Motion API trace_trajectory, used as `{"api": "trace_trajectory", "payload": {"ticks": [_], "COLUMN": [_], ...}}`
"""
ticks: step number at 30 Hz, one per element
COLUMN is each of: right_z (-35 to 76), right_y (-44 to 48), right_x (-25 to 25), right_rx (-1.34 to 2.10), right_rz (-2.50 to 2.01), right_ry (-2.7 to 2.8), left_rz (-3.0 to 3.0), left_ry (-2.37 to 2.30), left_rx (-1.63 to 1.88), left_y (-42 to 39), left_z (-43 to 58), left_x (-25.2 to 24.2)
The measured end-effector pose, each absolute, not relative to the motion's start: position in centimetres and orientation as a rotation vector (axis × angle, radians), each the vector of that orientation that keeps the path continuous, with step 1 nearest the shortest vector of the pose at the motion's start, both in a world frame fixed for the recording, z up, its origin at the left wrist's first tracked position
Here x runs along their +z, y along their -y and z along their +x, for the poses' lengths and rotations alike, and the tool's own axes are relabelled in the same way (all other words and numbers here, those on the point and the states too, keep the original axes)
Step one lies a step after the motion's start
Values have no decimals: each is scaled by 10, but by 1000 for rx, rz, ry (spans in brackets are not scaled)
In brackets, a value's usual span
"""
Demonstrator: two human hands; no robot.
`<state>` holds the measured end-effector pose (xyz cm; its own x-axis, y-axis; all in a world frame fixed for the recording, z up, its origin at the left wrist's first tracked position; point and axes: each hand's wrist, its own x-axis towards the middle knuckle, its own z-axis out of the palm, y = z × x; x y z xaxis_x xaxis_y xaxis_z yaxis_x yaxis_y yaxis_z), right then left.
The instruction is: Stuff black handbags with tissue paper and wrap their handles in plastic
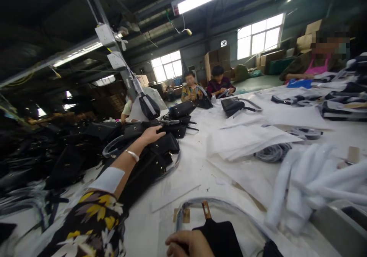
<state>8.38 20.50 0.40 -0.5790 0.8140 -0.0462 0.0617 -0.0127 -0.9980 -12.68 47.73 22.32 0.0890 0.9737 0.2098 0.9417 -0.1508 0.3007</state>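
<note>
So, your left hand [151, 134] is stretched way out onto the pile of black leather handbags [160, 153]. It's palm down on top of one, with the grip spread flat and not pinching anything.

Your right hand [187, 243] is down at the bottom edge, fingers curled against a flat black leather piece with a brown tab [222, 238]. That piece lies on the white surface [195, 173] right in front of you, inside a loop of clear plastic strap [229, 204]. Can't tell if that grip is actually closed on the piece or just resting on it, since it's half out of view.

Container-wise, every handbag I can see is closed up, so no telling what's in them. One lone black handbag [233, 104] sits further up the surface, also shut. Brown cardboard boxes [218, 56] are stacked by the far wall, contents hidden.

Off to your right are loose white fabric sheets [246, 138], a coil of grey cord [272, 152] and a heap of white rolled tubes [309, 176]. Two people [219, 83] sit at the far end.
</note>
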Motion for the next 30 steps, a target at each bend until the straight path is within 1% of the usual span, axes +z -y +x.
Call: {"api": "trace_trajectory", "payload": {"ticks": [4,7,10,13,18,23,26,30], "right_z": [90,92,92,92,95,95,93,90], "right_y": [-199,-198,-197,-196,-195,-193,-192,-194], "right_x": [23,31,33,34,37,39,39,35], "right_rx": [1518,1464,1458,1487,1485,1490,1449,1453], "right_rz": [-893,-909,-925,-908,-910,-884,-885,-900], "right_ry": [1747,1772,1781,1775,1780,1761,1764,1756], "left_rz": [2184,2150,2108,2025,1796,1828,1873,1934], "left_ry": [-2168,-2317,-2489,-2586,-2677,-2675,-2714,-2805], "left_rx": [248,104,59,53,47,46,87,257], "left_y": [-390,-336,-306,-299,-305,-301,-299,-297], "left_z": [-198,-219,-218,-216,-219,-210,-210,-216], "left_x": [175,140,113,101,101,107,131,191]}}
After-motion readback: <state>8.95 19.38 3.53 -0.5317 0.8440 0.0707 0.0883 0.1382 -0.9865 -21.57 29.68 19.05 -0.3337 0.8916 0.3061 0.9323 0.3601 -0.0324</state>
